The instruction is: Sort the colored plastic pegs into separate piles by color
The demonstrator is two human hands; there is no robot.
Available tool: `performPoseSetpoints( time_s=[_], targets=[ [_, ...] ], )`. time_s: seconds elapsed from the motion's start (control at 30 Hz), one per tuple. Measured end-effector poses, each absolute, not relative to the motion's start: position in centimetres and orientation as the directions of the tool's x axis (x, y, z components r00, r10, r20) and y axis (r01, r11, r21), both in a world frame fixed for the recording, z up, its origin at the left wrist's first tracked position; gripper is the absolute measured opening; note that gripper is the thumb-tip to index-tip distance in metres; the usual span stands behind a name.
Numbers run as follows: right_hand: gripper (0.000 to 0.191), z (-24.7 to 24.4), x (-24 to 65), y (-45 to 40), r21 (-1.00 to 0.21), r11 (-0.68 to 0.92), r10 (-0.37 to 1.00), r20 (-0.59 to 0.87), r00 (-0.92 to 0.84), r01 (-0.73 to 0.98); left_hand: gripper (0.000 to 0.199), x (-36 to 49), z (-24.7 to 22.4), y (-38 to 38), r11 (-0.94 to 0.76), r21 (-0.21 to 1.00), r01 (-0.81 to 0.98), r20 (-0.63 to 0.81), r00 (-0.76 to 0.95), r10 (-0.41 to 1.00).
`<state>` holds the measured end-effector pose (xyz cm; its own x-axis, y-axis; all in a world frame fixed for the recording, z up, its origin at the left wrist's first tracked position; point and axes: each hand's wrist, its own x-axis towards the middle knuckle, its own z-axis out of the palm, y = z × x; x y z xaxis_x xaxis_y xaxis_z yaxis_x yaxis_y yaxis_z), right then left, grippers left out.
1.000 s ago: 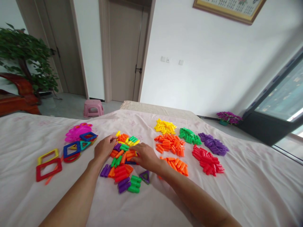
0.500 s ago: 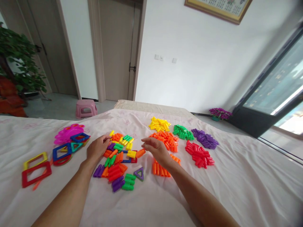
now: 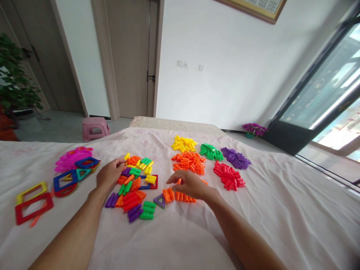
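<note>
My left hand (image 3: 111,173) rests at the left edge of a mixed heap of coloured pieces (image 3: 133,197); its fingertips are bunched near a yellow piece, and whether they hold anything is too small to tell. Over a row of orange pieces (image 3: 185,197) hovers my right hand (image 3: 189,183), fingers apart and nothing visible in them. Beyond it lie an orange pile (image 3: 189,163) and a yellow pile (image 3: 184,144). Green (image 3: 211,152), purple (image 3: 235,158) and red (image 3: 229,175) piles sit further right. A purple triangle frame (image 3: 159,201) lies between the heap and the orange row.
On the left of the cloth-covered surface (image 3: 281,210) are a magenta flower-shaped tray (image 3: 73,159), blue square frames (image 3: 65,180) and a red frame (image 3: 34,208). A pink stool (image 3: 96,128) stands on the floor beyond.
My right hand has come nearer and lower, over the orange row. The orange piece that was at the heap's right side now lies at the row's left end. The view has shifted slightly.
</note>
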<state>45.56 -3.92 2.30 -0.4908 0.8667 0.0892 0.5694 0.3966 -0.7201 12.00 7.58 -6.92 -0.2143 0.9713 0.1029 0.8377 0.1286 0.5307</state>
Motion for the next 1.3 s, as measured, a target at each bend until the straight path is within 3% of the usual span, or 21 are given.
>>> performPoseSetpoints(
  time_s=[0.13,0.27,0.43,0.63,0.83,0.97,1.2,1.3],
  targets=[
    [0.035,2.0,44.1,-5.1,-0.445,0.617,0.745,0.067,-0.663,0.649,0.04,12.0,-6.9,7.6,0.127,0.524,0.842,0.105,-0.212,0.972],
    [0.03,0.5,43.5,-5.5,-0.338,0.634,0.752,0.057,-0.657,0.696,0.041,12.0,-6.8,7.7,0.136,0.515,0.847,0.093,-0.213,0.973],
    [0.044,0.2,43.6,-5.4,-0.37,0.597,0.782,0.072,-0.619,0.712,0.042,11.9,-6.7,7.7,0.141,0.509,0.849,0.083,-0.212,0.974],
    [0.038,2.5,46.3,-3.9,-0.594,0.352,0.927,0.112,-0.359,0.723,0.042,11.9,-7.0,7.8,0.135,0.514,0.847,0.088,-0.209,0.974],
    [0.023,3.1,49.0,-3.0,-0.787,0.106,0.921,-0.153,-0.359,0.608,0.041,11.8,-7.1,7.9,0.129,0.518,0.846,0.092,-0.205,0.974],
    [0.02,2.6,49.2,-2.8,-0.769,0.118,0.88,-0.213,-0.425,0.628,0.041,11.8,-7.1,7.8,0.123,0.52,0.845,0.092,-0.199,0.976],
    [0.024,2.7,48.8,-2.9,-0.583,0.284,0.926,-0.037,-0.375,0.761,0.041,11.8,-6.9,7.7,0.122,0.504,0.855,0.107,-0.202,0.974],
    [0.021,3.3,48.6,-3.1,-0.548,0.278,0.93,-0.052,-0.364,0.789,0.041,11.8,-6.9,7.7,0.116,0.501,0.858,0.113,-0.197,0.974]
  ],
)
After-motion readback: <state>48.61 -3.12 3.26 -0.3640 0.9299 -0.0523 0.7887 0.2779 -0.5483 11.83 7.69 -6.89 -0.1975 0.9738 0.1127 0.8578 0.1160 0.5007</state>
